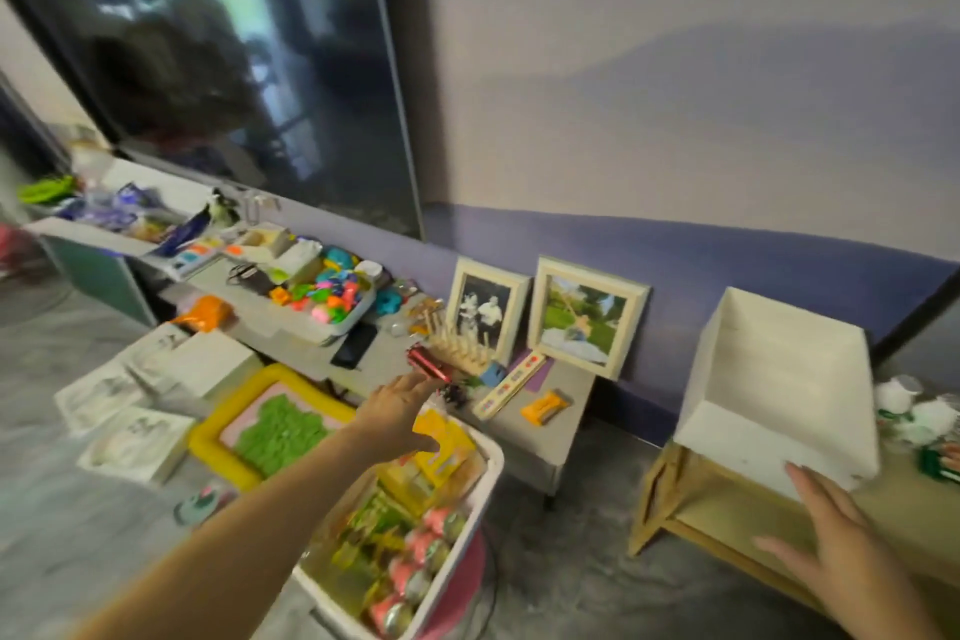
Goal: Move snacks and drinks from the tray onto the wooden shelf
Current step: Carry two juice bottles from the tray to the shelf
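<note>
Yellow snack packet (pixel 441 437) sits at the tray (pixel 491 470) far corner under your left hand (pixel 397 413), fingers extended, grasping nothing. Pinch its top edge; right hand (pixel 831 530), open, hovers by the wooden shelf (pixel 727 509).

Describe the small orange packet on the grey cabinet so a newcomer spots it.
Start at the two framed photos leaning on the purple wall. The small orange packet lies flat on the grey cabinet below the right frame, the only orange wrapper there.

No text, label, brand or number can be read anywhere; the snack packets (pixel 441 442) are too blurred
</note>
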A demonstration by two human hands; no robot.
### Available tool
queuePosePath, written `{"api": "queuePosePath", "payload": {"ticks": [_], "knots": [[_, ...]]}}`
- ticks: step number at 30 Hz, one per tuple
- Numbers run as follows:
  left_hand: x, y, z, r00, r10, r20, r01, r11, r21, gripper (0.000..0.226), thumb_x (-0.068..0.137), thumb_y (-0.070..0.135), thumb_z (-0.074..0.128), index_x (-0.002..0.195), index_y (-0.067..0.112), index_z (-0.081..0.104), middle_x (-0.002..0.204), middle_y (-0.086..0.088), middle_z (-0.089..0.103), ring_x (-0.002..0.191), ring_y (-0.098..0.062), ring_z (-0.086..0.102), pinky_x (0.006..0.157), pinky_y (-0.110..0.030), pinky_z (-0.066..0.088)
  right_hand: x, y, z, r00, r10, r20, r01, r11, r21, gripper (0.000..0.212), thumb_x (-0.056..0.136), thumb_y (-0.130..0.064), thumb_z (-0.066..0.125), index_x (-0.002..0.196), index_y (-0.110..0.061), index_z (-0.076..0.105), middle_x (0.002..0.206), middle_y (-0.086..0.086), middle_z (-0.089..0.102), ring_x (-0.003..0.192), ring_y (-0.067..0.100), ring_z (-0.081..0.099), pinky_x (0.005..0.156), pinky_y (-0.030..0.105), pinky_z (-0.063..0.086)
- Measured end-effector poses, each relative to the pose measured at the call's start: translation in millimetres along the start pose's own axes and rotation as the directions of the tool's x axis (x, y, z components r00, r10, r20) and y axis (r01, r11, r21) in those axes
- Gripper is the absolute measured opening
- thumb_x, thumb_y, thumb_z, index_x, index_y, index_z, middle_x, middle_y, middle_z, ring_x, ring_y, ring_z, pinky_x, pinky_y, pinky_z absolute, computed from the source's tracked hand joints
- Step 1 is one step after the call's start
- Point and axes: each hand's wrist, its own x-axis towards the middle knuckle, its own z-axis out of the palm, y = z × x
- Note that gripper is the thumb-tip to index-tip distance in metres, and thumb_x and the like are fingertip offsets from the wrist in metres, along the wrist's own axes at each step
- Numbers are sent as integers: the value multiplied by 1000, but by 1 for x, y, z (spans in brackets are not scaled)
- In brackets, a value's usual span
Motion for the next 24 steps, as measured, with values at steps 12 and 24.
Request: {"api": "queuePosePath", "payload": {"ticks": [12, 24], "knots": [[-97, -110, 90, 952, -270, 144, 291, 943, -163, 87, 74, 51, 70, 147, 30, 27, 152, 3, 29, 136, -22, 34, 107, -38, 36, -33, -148, 135, 933, -237, 271, 204, 968, 147, 92, 77, -48, 73, 150, -22, 24, 154, -3, 28, 138, 14, 34, 105, 27, 38], [-101, -210, 181, 879, -420, 224, 471, 836, -282, 85, 74, 52, 71, 145, 27, 31, 149, 4, 33, 133, -17, 38, 110, -31, 34, 15, -281, 282, 789, -414, 453, 373, 910, 183, 93, 77, -54, 68, 151, -26, 19, 156, -4, 23, 142, 14, 26, 111, 28, 31]]}}
